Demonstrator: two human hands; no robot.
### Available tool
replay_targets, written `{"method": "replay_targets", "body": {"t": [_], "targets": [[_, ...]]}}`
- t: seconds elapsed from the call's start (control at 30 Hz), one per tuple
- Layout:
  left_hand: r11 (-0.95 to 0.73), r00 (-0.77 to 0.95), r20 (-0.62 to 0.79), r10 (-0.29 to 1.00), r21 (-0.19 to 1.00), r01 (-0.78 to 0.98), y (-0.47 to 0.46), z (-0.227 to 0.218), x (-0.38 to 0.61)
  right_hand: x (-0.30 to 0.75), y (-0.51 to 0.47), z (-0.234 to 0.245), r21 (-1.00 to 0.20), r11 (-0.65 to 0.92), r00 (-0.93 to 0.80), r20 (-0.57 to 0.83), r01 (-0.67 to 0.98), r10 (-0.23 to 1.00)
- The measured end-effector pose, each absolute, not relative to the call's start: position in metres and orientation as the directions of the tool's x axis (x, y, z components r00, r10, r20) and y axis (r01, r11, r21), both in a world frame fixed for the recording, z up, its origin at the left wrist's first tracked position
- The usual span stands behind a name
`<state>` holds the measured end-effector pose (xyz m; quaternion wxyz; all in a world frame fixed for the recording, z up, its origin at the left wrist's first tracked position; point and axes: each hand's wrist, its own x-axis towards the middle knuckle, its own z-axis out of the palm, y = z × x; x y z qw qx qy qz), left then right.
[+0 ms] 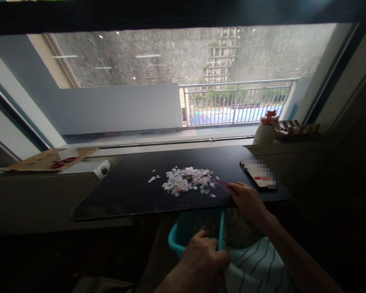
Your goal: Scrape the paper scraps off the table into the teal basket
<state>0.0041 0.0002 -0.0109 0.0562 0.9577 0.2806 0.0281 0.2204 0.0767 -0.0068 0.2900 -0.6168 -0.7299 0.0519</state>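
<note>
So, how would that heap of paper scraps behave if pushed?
The paper scraps would probably scatter rather than move as one, being small, loose pieces. Each looks thin, so likely very light. They may slide easily, since the table looks smooth.

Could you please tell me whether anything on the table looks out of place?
A few pale scraps lie apart on the dark table, left of the main pile, as if strayed from it.

A loose heap of small, whitish, squarish paper scraps (186, 181) lies on the black tabletop (125, 191); a thin, translucent purplish strip (222, 184) points at its right side. An open turquoise plastic bin (175, 244) is below.
</note>
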Motion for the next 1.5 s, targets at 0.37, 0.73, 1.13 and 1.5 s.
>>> {"method": "replay_targets", "body": {"t": [0.37, 0.73, 1.13, 1.5], "targets": [[-0.855, 0.861, -0.019, 0.508, 0.105, 0.507, 0.002, -0.007, 0.003, 0.209, 0.044, 0.001, -0.520, 0.408, -0.294, 0.291, 0.750, 0.910], [-0.839, 0.846, 0.010, 0.533, 0.134, 0.527, -0.003, -0.008, -0.005, 0.213, 0.034, 0.002, -0.511, 0.390, -0.273, 0.291, 0.766, 0.917], [-0.822, 0.831, 0.010, 0.556, 0.155, 0.548, -0.009, -0.004, -0.010, 0.199, 0.044, 0.005, -0.512, 0.372, -0.218, 0.337, 0.774, 0.916], [-0.804, 0.817, -0.012, 0.576, 0.171, 0.570, -0.011, -0.002, -0.012, 0.195, 0.064, 0.017, -0.423, 0.340, -0.212, 0.320, 0.840, 0.923]]}}
